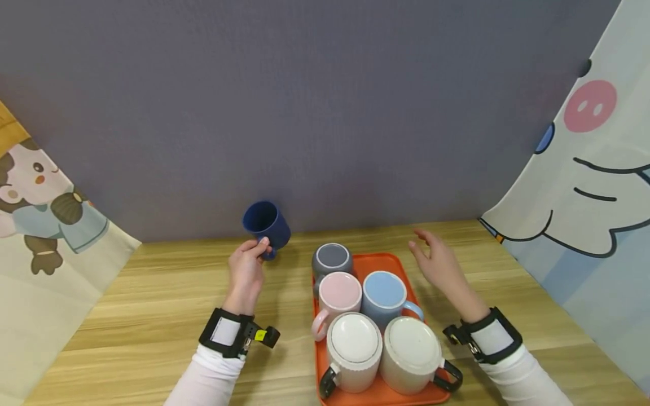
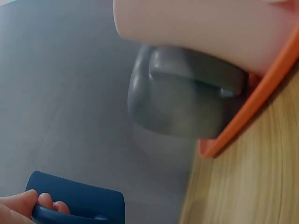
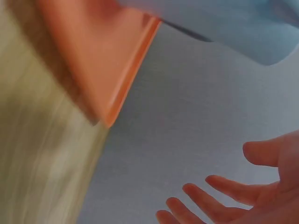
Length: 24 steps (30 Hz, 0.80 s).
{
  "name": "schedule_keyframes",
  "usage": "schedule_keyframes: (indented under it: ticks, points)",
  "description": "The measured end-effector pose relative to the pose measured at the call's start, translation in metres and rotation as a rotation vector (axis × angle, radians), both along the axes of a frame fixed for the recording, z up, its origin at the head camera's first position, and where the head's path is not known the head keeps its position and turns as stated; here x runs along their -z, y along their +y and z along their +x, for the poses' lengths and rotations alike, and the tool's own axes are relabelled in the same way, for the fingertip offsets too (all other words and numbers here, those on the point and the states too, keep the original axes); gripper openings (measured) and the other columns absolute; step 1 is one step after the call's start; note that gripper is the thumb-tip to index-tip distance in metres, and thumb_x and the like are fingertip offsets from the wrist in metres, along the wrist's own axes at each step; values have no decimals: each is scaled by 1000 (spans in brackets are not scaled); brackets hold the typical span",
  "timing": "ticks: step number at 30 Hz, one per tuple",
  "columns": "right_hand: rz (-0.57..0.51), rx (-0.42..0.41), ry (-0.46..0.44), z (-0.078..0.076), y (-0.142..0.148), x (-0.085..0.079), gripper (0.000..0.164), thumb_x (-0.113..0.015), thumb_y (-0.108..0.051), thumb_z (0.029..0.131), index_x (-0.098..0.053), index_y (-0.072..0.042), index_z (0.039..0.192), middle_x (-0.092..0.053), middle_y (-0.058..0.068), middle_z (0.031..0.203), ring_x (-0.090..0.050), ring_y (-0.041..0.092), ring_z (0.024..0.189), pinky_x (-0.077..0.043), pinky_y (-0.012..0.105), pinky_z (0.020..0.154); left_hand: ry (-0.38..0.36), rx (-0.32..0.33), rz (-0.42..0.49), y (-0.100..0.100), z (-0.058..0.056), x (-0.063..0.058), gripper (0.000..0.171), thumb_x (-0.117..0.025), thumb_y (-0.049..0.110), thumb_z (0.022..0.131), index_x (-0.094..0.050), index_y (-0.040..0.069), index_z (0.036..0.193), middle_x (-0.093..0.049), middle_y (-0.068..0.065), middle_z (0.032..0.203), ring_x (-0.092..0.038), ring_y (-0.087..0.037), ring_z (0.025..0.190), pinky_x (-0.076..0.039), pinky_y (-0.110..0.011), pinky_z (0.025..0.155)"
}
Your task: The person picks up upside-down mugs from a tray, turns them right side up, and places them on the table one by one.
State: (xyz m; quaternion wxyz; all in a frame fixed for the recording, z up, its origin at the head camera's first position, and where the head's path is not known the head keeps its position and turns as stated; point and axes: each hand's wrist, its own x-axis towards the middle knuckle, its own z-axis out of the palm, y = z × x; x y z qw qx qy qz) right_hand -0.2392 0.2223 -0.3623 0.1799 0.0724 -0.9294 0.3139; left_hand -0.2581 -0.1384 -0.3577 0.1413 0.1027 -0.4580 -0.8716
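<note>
My left hand (image 1: 247,268) grips a dark blue mug (image 1: 274,228) by its handle, left of the tray and near the back wall. The mug is upright but tilted, its open mouth showing. In the left wrist view the fingers curl round the handle of the blue mug (image 2: 88,196). My right hand (image 1: 434,259) hovers to the right of the tray with fingers spread and holds nothing. On the orange tray (image 1: 383,265) several mugs stand upside down: a grey mug (image 1: 332,259), a pink mug (image 1: 340,293), a light blue mug (image 1: 384,296) and white mugs (image 1: 355,344) with black handles.
The tray lies on a wood-grain table (image 1: 152,304). A grey wall (image 1: 325,113) rises along the table's back edge. Printed cloths with cartoon figures hang at the left (image 1: 61,225) and at the right (image 1: 599,197).
</note>
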Motion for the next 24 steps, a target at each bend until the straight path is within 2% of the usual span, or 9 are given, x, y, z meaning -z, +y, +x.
schedule_keyframes:
  ticks: [7,15,24]
  points:
    - [63,9,62,2,8,13,45,-57,-17,95,-48,10,130,-51,36,124,-47,52,114,-36,61,97,-45,-19,-18,-12,-2,7,32,-60,-8,86,-54,8,59,-59,2,62,-58,-11,55,-47,-21,64]
    - [114,35,6,8,17,21,47,-56,-19,95,-46,10,130,-48,40,123,-45,56,113,-36,63,95,-93,-28,-72,-26,-4,14,28,-62,-2,88,-55,9,62,-58,3,65,-58,-10,58,-47,-21,69]
    - [135,69,-68,8,29,27,50,-52,-25,97,-44,9,133,-43,41,128,-41,59,114,-36,67,93,-116,-65,-88,-40,-5,18,32,-62,-3,87,-55,10,59,-57,3,65,-58,-9,56,-47,-21,68]
